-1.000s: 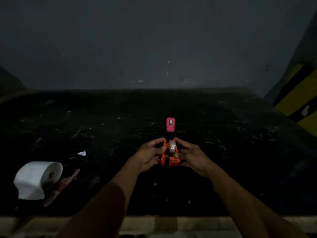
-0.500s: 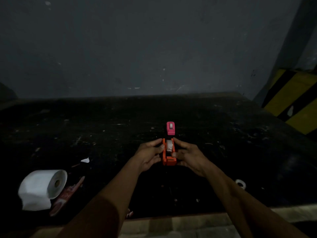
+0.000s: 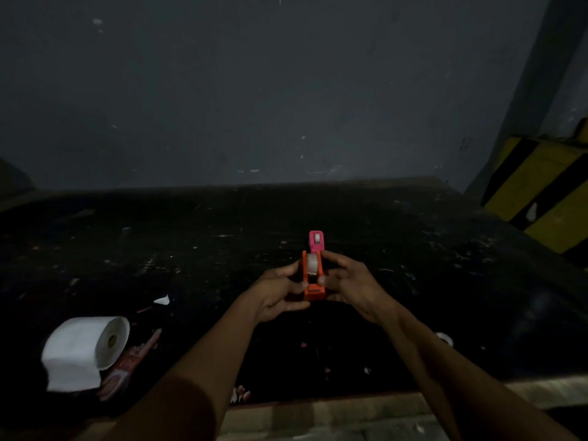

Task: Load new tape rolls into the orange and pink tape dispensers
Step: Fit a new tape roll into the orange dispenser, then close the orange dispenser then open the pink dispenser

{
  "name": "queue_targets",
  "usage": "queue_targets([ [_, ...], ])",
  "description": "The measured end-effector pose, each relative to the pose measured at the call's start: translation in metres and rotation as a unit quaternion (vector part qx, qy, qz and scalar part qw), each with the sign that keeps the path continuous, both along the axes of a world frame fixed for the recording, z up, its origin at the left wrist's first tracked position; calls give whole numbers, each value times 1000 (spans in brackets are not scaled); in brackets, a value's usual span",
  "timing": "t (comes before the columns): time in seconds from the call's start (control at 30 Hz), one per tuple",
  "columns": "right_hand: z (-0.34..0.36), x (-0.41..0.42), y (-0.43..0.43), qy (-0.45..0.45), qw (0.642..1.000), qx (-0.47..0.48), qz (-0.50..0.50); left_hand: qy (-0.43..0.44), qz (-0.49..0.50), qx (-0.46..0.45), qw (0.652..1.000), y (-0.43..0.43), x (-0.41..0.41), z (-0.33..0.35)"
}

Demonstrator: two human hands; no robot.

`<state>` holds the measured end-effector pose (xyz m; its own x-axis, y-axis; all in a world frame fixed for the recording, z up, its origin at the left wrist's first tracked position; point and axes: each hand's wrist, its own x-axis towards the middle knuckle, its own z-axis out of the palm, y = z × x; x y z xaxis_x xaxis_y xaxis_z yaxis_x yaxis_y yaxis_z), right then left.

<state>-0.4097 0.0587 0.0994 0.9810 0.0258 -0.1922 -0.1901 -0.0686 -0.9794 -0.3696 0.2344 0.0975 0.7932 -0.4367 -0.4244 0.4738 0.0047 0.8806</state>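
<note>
- Both hands hold the orange tape dispenser (image 3: 313,275) just above the middle of the dark tabletop (image 3: 191,249): the left hand (image 3: 280,289) wraps its left flank with fingers curled and the thumb up by the roll, and the right hand (image 3: 348,281) pinches its right flank between thumb and fingers.
- A pale tape roll (image 3: 312,264) sits in the orange body's cradle, so the step in hand looks like seating or checking that roll; whether the tape end is threaded to the cutter is too small to tell.
- The pink tape dispenser (image 3: 316,241) stands just beyond the orange one, toward the far edge, with something pale showing in its top; I cannot tell whether that is a loaded roll.
- The next move probably calls for pulling the tape end forward over the cutter while one hand steadies the body, then setting it down.
- A small clear ring (image 3: 444,338), possibly a spare or spent roll, lies near the front edge beside the right forearm.
- Near the front left corner lie a toilet paper roll (image 3: 86,348) and a reddish wrapper (image 3: 133,361); a white paper scrap (image 3: 162,300) sits further in.
- The tabletop is black, scuffed and flecked; behind it is a bare grey wall (image 3: 286,90), and at the right a yellow-and-black striped barrier (image 3: 541,192). The light is dim.
</note>
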Motion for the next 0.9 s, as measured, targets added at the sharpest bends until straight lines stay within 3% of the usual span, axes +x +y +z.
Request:
queue_targets([
  [0.9,-1,-23,-11,29,999,-26,-20,3,-30,37,999,-19,-15,9],
])
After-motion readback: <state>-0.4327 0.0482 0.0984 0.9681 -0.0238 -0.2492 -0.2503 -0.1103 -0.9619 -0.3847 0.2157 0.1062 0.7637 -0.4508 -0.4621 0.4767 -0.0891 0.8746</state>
